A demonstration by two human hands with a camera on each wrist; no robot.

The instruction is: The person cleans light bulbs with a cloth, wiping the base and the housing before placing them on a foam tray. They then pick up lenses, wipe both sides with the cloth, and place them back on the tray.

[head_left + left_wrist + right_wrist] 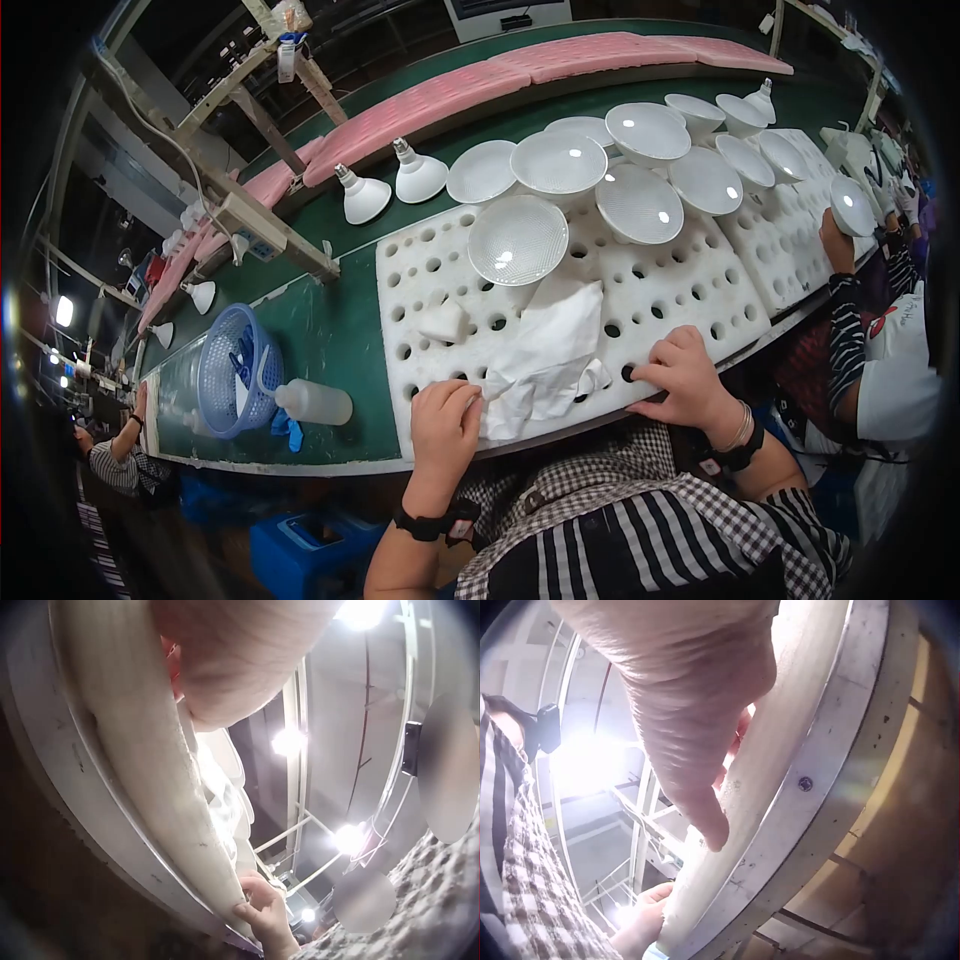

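My left hand (443, 430) rests at the front edge of a white foam board (405, 290) full of round holes. Its loosely bent fingers lie beside a crumpled white cloth (550, 340). Further right along the same edge, my right hand (690, 385) rests on the foam, its fingers bent and its thumb against the front side in the right wrist view. Neither hand holds a lamp. Behind the cloth, several white reflector lamps (518, 240) stand face up in the board, their lower ends hidden. A small foam piece (443, 321) lies left of the cloth.
Two reflector lamps (420, 175) stand face down on the green bench (330, 375). At left are a blue basket (212, 375), a white squeeze bottle (318, 402) and a blue scrap (288, 430). Pink foam strips (440, 95) run behind. A neighbouring person's hand (836, 243) holds a lamp at right.
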